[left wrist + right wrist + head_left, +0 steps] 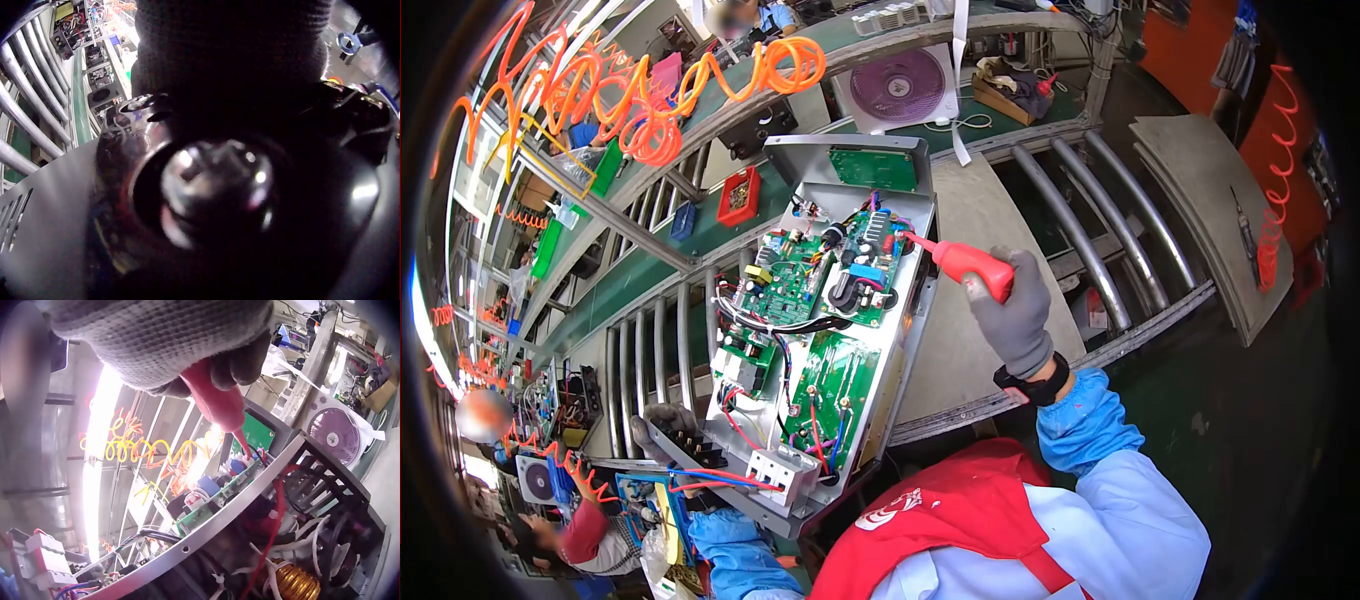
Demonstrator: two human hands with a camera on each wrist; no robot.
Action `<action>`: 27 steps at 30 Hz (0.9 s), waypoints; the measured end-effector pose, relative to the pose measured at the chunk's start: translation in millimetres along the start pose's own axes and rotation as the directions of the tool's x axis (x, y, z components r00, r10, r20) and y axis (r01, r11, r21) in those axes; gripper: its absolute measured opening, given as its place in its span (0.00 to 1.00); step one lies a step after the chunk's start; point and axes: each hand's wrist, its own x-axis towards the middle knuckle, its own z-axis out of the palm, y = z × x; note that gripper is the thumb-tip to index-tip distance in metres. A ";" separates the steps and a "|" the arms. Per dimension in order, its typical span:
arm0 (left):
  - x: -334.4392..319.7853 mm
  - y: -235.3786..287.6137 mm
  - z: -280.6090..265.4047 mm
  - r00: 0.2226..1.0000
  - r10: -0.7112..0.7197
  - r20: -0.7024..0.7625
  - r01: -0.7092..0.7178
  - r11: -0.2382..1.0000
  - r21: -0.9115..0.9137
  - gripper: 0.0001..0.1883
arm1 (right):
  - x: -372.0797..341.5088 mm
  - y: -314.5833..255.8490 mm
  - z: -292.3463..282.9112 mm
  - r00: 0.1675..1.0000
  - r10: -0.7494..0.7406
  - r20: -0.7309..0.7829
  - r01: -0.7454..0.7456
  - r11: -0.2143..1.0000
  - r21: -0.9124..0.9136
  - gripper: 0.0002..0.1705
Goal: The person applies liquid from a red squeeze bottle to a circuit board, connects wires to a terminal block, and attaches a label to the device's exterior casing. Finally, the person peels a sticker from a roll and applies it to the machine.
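My gloved right hand [1012, 312] grips a red squeeze bottle [972, 266], its thin nozzle slanting down to the far right edge of a green circuit board [870, 250]. In the right wrist view the bottle's tip [247, 450] is right at the small parts along that edge. The boards sit in an open grey metal chassis [905, 375] with wires and a white breaker block [782, 475]. At the near left corner my gloved left hand [662, 425] holds a metal panel [690, 455] with black terminals; part of the hand is hidden behind it. A screw head [215, 175] fills the left wrist view.
Metal rollers [1090, 230] run right of the chassis, and more rollers [640, 350] lie to its left. Beyond stand a red parts bin [739, 196] and a purple fan [897, 86]. Orange coiled hoses [650, 100] hang overhead. A screwdriver [1245, 230] lies at the right.
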 end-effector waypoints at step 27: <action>-13.8 -17.9 7.4 0.923 0.122 -0.364 -0.094 0.991 0.091 0.36 | 51.0 -96.2 57.1 0.828 -0.294 0.478 0.244 0.956 0.164 0.20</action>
